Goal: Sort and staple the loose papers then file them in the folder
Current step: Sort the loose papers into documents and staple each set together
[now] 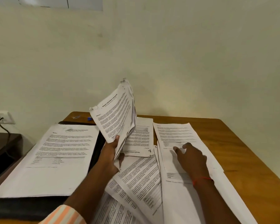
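My left hand point(111, 152) grips the lower edge of a bundle of printed papers point(118, 113) and holds it upright above the table, its top corners curled. My right hand point(192, 157) lies on a loose printed sheet point(176, 135) at the right, fingers spread and pressing down on it. More loose papers point(141, 180) lie fanned and overlapping between my arms. On the left a neat stack of papers point(55, 159) rests on an open black folder point(23, 206). I see no stapler.
The wooden table point(242, 143) ends at the right and at the back by a pale wall. A small blue object point(89, 118) and a shiny scrap lie at the far left corner. A dark side table with a cable stands at the left.
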Demonstrator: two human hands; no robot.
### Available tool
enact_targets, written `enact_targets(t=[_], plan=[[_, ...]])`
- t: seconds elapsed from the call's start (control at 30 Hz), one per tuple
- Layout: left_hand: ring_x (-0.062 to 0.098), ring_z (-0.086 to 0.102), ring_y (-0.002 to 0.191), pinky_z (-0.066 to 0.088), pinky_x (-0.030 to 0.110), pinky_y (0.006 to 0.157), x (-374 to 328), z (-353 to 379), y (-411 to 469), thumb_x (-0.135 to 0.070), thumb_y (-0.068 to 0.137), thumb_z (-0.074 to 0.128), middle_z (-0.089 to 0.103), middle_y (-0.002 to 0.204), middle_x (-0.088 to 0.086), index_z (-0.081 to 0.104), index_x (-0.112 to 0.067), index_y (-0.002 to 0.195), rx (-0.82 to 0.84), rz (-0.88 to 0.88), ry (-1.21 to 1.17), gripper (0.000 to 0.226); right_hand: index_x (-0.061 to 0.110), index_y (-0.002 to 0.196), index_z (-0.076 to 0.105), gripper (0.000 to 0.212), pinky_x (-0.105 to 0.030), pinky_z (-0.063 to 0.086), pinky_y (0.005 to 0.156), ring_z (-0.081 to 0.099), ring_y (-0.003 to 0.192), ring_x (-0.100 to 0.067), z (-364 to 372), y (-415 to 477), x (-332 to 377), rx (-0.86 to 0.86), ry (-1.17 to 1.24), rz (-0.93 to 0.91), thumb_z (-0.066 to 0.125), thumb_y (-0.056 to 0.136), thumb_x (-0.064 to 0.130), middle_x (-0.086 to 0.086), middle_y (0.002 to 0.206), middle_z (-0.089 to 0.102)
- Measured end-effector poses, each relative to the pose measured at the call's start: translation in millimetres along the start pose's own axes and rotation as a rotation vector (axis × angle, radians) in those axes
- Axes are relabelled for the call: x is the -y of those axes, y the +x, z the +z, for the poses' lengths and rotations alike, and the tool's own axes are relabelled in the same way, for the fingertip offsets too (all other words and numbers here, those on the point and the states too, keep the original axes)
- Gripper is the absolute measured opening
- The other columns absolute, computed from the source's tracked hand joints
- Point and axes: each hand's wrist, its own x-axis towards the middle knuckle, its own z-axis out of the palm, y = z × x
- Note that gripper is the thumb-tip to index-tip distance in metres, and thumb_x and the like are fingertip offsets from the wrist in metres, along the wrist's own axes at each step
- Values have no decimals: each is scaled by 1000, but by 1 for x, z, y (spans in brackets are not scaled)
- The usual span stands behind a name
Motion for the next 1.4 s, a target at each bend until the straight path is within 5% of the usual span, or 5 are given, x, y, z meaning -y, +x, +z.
enact_targets(t=[0.57, 0.87, 1.13, 1.27, 1.4], plan=[[6, 35, 33, 30, 17, 30, 3, -7, 6, -28, 104, 55, 45, 51, -3, 61, -16, 105, -10, -42, -20, 13, 8, 140, 39, 108, -53, 34, 111, 39, 135, -40, -4, 16, -38, -25, -208, 379, 71, 66, 80, -24, 144, 41], [4, 38, 35, 30, 17, 30, 2, -3, 1, -27, 103, 56, 54, 61, -5, 57, -14, 119, -7, -14, -55, 20, 3, 116, 66, 31, -48, 50, 93, 64, 103, -37, -13, 9, -31, -309, -86, 155, 67, 95, 25, -19, 114, 69], [3, 44, 33, 32, 15, 29, -2, 5, -10, -26, 104, 52, 62, 57, -5, 56, -13, 117, 28, 11, -53, 19, 19, 115, 63, 17, -50, 57, 93, 67, 105, -26, -17, 2, -3, -197, 996, 138, 66, 98, 21, -1, 114, 69], [6, 47, 30, 34, 14, 28, -5, 14, -21, -20, 101, 48, 64, 53, -1, 75, -11, 76, 113, 28, -143, 37, 22, 116, 64, 19, -52, 58, 92, 70, 105, -24, -11, 3, -2, -131, 1149, 140, 67, 97, 22, 1, 116, 72], [4, 40, 36, 35, 17, 35, -8, 5, -14, -32, 103, 50, 50, 51, -9, 58, -23, 76, 38, 36, -47, 30, 22, 117, 65, 20, -46, 59, 91, 70, 108, -22, -10, 2, -2, -114, 1223, 123, 65, 98, 19, 2, 117, 73]])
